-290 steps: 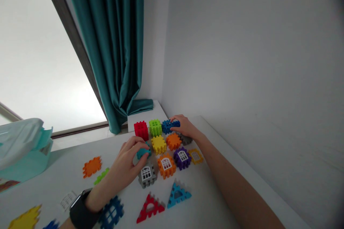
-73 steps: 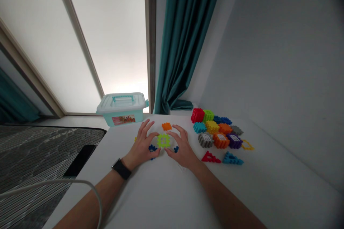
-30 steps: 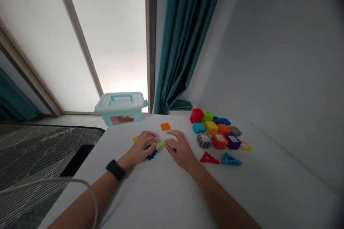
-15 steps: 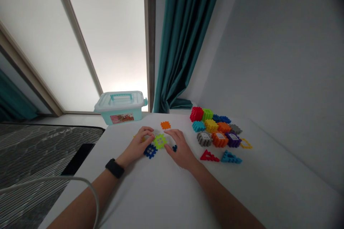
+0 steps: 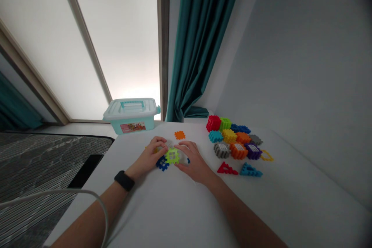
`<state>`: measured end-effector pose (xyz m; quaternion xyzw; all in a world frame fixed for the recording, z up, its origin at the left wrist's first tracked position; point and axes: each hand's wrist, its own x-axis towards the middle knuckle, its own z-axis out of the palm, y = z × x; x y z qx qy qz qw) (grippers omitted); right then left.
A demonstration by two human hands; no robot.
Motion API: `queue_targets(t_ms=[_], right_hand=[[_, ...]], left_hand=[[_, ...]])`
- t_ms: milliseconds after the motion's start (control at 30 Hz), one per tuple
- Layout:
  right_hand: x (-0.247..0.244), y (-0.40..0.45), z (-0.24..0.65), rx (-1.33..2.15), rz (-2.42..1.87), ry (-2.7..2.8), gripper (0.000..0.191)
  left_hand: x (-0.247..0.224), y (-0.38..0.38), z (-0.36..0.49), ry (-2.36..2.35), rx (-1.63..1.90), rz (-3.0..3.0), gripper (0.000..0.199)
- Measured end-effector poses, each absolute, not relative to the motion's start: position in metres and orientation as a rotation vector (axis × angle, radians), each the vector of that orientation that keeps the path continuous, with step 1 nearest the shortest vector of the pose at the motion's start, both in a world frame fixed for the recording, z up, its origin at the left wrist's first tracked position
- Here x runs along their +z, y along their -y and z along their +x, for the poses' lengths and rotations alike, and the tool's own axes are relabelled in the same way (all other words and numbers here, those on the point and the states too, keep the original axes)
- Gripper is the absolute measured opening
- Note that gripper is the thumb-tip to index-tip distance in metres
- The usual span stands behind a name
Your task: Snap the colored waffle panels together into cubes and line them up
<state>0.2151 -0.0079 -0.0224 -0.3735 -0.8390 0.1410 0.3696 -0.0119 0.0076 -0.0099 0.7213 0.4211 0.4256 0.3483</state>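
A lime-green window tile, notched along its edges, lies between my two hands, partly over a dark blue window tile. My left hand has its fingers curled, with the thumb against the green tile's upper left. From the other side, the thumb and index finger of my right hand take its right edge. A yellow piece peeks out under my left fingers. Just beyond my hands lies a flat orange tile. A small blue piece is mostly hidden by my right hand.
Stacked coloured tiles stand on the right of the white table. In front of them lie a red triangle and a blue triangle. A lidded teal box sits at the back left. A pale cable crosses the lower left.
The green tile has turned to sit squarer and shifted slightly left and nearer over the blue tile. My right fingers have closed in on its edge; my left hand has hardly moved.
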Motion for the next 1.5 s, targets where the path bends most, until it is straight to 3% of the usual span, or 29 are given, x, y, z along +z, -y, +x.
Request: queue_targets(t_ms=[433, 600, 833, 1233, 1500], right_hand=[[-0.024, 0.006, 0.215, 0.339, -0.978, 2.068, 0.052], [-0.022, 0.006, 0.216, 0.345, -1.009, 1.993, 0.050], [-0.023, 0.006, 0.214, 0.397, -1.062, 1.898, 0.043], [-0.024, 0.008, 0.213, 0.488, -1.075, 1.899, 0.028], [-0.020, 0.006, 0.217, 0.390, -1.010, 2.031, 0.062]], left_hand=[[-0.005, -0.003, -0.014, -1.165, 1.146, 2.161, 0.017], [0.000, 0.003, -0.019, -1.187, 1.110, 2.474, 0.045], [-0.001, 0.003, -0.018, -1.149, 1.125, 2.683, 0.012], [-0.003, 0.004, -0.015, -1.127, 1.229, 2.511, 0.014], [0.001, -0.002, -0.014, -1.162, 1.288, 2.026, 0.011]])
